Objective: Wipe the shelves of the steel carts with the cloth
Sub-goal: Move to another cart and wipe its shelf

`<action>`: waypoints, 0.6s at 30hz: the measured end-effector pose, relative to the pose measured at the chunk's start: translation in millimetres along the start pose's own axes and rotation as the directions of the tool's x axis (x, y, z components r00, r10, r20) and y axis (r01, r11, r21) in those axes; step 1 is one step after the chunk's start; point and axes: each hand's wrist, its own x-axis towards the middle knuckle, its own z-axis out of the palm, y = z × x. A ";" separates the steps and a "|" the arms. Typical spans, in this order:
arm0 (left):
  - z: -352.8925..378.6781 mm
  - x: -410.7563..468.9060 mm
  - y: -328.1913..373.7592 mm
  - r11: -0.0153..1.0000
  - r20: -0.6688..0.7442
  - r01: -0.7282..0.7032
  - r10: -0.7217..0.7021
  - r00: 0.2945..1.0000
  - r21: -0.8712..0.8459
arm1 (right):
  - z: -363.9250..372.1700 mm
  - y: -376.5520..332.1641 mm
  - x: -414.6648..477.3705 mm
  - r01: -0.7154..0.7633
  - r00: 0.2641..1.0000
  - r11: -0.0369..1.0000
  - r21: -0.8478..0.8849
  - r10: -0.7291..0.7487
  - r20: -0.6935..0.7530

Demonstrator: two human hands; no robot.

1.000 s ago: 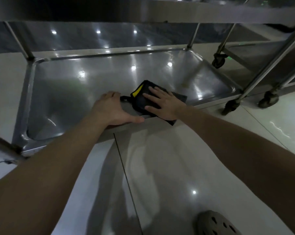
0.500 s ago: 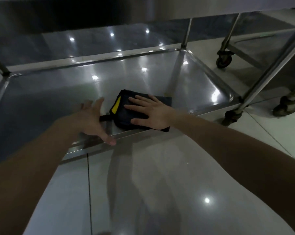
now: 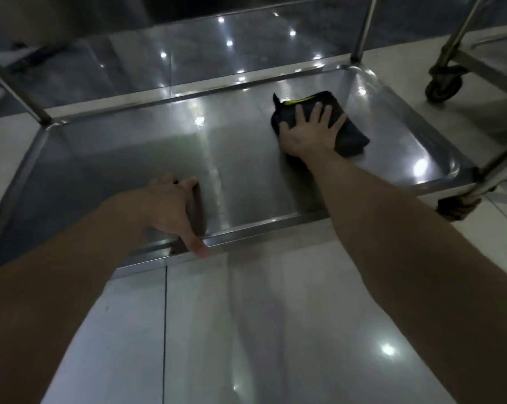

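Head cam, looking down at the bottom shelf (image 3: 147, 158) of a steel cart. Right hand (image 3: 310, 131) flat, fingers spread, pressing a dark cloth (image 3: 350, 135) with a yellow edge onto the shelf's far right part. Left hand (image 3: 170, 208) draped over the near rim, fingers curled inside, thumb on the edge. Second cart's caster (image 3: 443, 86) off right.

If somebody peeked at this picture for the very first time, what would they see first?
Probably the right hand pressed flat, fingers spread, on a dark cloth with a yellow edge, toward the far right of the shiny bottom shelf of a steel cart. Next, the left hand holding the shelf's near rim, thumb hooked over the edge. Bright ceiling lights sparkle as dots on the steel, and a caster wheel of another cart shows at upper right.
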 end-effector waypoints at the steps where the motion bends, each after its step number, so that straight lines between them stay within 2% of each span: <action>1: 0.8 0.2 -0.3 1.000 -0.006 0.000 0.000 1.000 -0.002 | 2.0 -25.5 -2.2 0.083 0.997 0.997 -0.005 -0.083 0.012; 3: 1.5 0.4 1.2 1.000 -0.010 0.002 -0.003 1.000 -0.008 | 9.8 -76.1 -13.4 0.303 0.952 0.953 -0.018 -0.302 0.042; 5: 0.8 -0.8 2.7 1.000 -0.010 0.005 -0.005 1.000 -0.007 | 21.3 -119.5 -32.4 0.506 0.861 0.862 -0.024 -0.503 0.079; 7: -1.3 -2.4 3.6 1.000 -0.007 -0.004 0.004 1.000 0.004 | 28.8 -143.4 -47.2 0.626 0.776 0.779 -0.017 -0.621 0.109; 8: -3.0 -2.6 4.2 1.000 -0.004 -0.009 0.009 1.000 0.010 | 28.8 -146.8 -49.5 0.648 0.756 0.761 -0.010 -0.643 0.122; 10: -5.6 -3.3 6.5 1.000 0.002 -0.003 0.003 1.000 0.024 | 23.0 -140.4 -45.9 0.634 0.764 0.773 0.009 -0.629 0.143; 13: -5.9 -4.8 7.8 0.999 0.000 0.018 -0.018 1.000 0.032 | 10.8 -106.9 -33.9 0.528 0.838 0.848 0.040 -0.528 0.137; 18: -2.8 -6.1 3.4 1.000 -0.015 0.016 -0.016 1.000 0.002 | -7.8 24.9 -11.0 0.255 0.966 0.966 0.048 -0.257 0.039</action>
